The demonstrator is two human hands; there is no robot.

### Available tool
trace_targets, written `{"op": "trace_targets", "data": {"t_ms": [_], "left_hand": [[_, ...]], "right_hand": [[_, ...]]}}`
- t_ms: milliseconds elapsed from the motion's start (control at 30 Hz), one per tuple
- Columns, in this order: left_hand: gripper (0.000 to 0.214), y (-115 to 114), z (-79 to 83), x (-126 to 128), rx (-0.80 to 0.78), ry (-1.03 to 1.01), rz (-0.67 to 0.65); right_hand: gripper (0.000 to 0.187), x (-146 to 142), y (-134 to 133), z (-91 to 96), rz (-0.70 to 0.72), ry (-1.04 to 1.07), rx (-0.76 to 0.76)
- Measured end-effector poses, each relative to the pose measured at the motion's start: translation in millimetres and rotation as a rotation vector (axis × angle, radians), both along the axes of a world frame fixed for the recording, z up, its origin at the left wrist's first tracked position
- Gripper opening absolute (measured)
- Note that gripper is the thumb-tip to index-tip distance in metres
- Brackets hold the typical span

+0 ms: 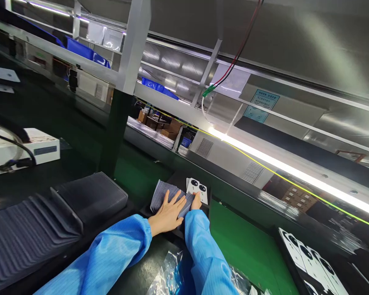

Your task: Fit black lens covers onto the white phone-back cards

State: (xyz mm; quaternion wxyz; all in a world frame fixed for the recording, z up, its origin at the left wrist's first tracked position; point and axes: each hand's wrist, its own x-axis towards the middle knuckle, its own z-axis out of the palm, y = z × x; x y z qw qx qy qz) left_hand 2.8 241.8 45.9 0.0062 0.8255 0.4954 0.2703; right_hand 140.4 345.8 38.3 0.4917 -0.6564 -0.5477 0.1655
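Fanned stack point(160, 193) of thin grey sheets on dark tray point(178, 178): judged light, flexible, slippery; take by long edges. Left hand point(169, 212) flat on stack, fingers spread. Right hand point(197, 202) mostly under sleeve point(199, 235), probably touching white cutout card point(199, 188); finger state indeterminate.

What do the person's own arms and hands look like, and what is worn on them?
The left sleeve and the right sleeve are long and light blue, of smooth, faintly shiny fabric, each gathered at the wrist. The left hand is bare, with no glove or ring showing. The right hand is mostly hidden behind its cuff; what shows is bare.
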Motion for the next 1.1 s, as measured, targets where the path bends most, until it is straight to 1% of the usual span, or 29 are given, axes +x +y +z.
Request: {"op": "trace_targets", "data": {"t_ms": [67,267,367,467,533,600,667,733,800,833,867,900,967,1000,1067,1100], "left_hand": [[0.053,2,2.9,-5,-0.011,0.019,-0.011],[0.046,0,7.1,-9,-0.058,0.038,-0.035],[0.044,-3,11.7,-8,-0.102,0.062,-0.034],[0.05,-12,22.2,-15,-0.138,0.092,-0.027],[0.054,-26,32.1,-25,-0.152,0.101,-0.015],[0.052,-47,41.8,-41,-0.167,0.105,-0.009],[0.044,-75,48.4,-59,-0.194,0.105,-0.005],[0.034,-107,49.9,-76,-0.245,0.104,-0.002],[0.031,-139,44.8,-87,-0.322,0.107,-0.031],[0.032,-153,39.8,-89,-0.366,0.112,-0.056],[0.037,-165,33.5,-90,-0.428,0.106,-0.095],[0.044,-175,26.1,-90,-0.537,0.06,-0.135],[0.057,-189,9.5,-87,-0.673,0.011,-0.162],[0.062,-192,1.0,-86,-0.71,-0.001,-0.146],[0.07,-195,-15.8,-84,-0.726,-0.015,-0.095],[0.073,-195,-24.2,-85,-0.72,-0.023,-0.075]], "right_hand": [[0.028,2,-3,-0.8,-0.028,-0.094,-0.067],[0.03,7,-22,-12.5,-0.098,-0.158,-0.168],[0.032,3,-23,-16.7,-0.076,-0.163,-0.216],[0.032,-1,-18,-15.6,-0.032,-0.159,-0.249],[0.032,-2,-17,-12.7,-0.015,-0.152,-0.254],[0.032,0,-19,-9.3,-0.002,-0.14,-0.249],[0.032,2,-24,-5.9,0.017,-0.122,-0.237],[0.032,5,-32,-1.6,0.044,-0.094,-0.226],[0.032,8,-40,5.9,0.078,-0.057,-0.22],[0.032,10,-45,11.4,0.1,-0.037,-0.216],[0.033,13,-50,18.5,0.125,-0.016,-0.212],[0.033,18,-56,27.2,0.152,0.005,-0.206],[0.032,32,-72,49.5,0.209,0.042,-0.195],[0.03,41,-84,63.0,0.238,0.059,-0.19],[0.024,61,-117,93.4,0.289,0.093,-0.169],[0.02,72,-139,109.2,0.307,0.108,-0.147]]}}
